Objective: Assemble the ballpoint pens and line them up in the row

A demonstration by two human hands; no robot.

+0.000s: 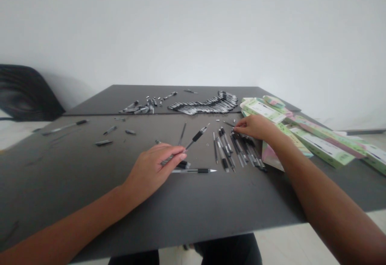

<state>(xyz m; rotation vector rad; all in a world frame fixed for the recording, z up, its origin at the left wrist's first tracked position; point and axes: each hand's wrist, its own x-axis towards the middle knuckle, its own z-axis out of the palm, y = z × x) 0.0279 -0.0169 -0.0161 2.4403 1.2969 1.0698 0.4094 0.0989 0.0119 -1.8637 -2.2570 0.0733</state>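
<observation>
Black and clear, one pen [198, 136] is pinched by the left hand [157, 160], left of the pen pile [251, 152] — seemingly mid-assembly, probably next calling for a part at its tip — while what the right hand [253, 127] grips, at the pile's far end, I cannot tell.

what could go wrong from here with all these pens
The left hand, gripping one pen, might nudge the loose pen lying close by. The right hand, at one end of the pile, could scatter it. The tiny part near that hand could get swept away.
</observation>
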